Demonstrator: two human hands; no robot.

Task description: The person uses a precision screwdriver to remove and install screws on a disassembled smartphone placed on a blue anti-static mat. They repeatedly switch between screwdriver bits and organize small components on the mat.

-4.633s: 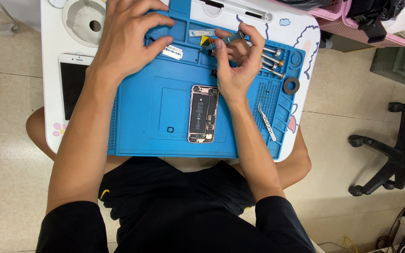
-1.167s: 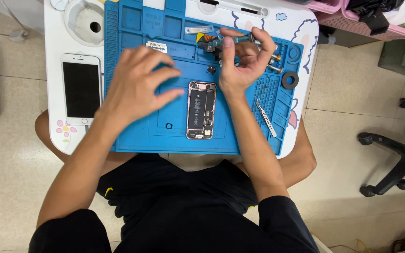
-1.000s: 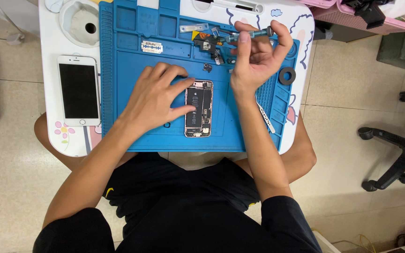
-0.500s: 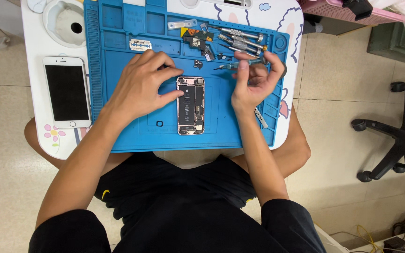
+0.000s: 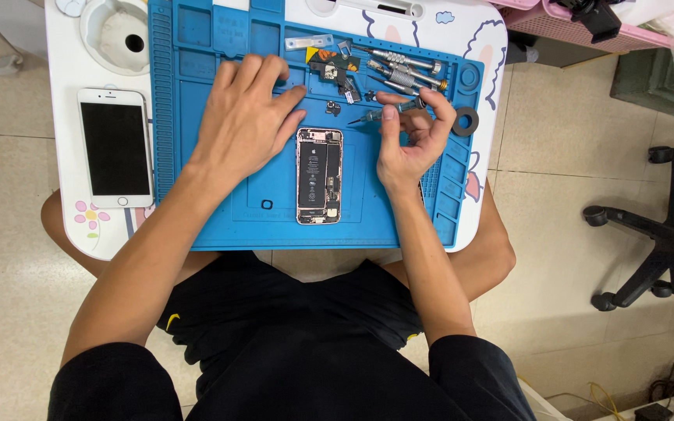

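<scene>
An opened phone body (image 5: 319, 176) lies with its insides showing on the blue repair mat (image 5: 212, 210). My left hand (image 5: 245, 117) rests flat on the mat just left of the phone, fingers spread, holding nothing. My right hand (image 5: 411, 140) hovers to the right of the phone and grips a small screwdriver (image 5: 380, 114) whose tip points left toward the phone's top end. Small removed parts (image 5: 335, 70) lie on the mat above the phone.
A white phone screen (image 5: 115, 148) lies face up on the white lap table (image 5: 64, 210) left of the mat. More screwdrivers (image 5: 403, 66) and a black ring (image 5: 465, 121) sit at the mat's upper right. A white round holder (image 5: 122, 35) is upper left. An office chair base (image 5: 653, 234) stands right.
My left hand slid off the phone body to rest beside it. My right hand came down from the tool tray with the screwdriver, toward the phone's top.
</scene>
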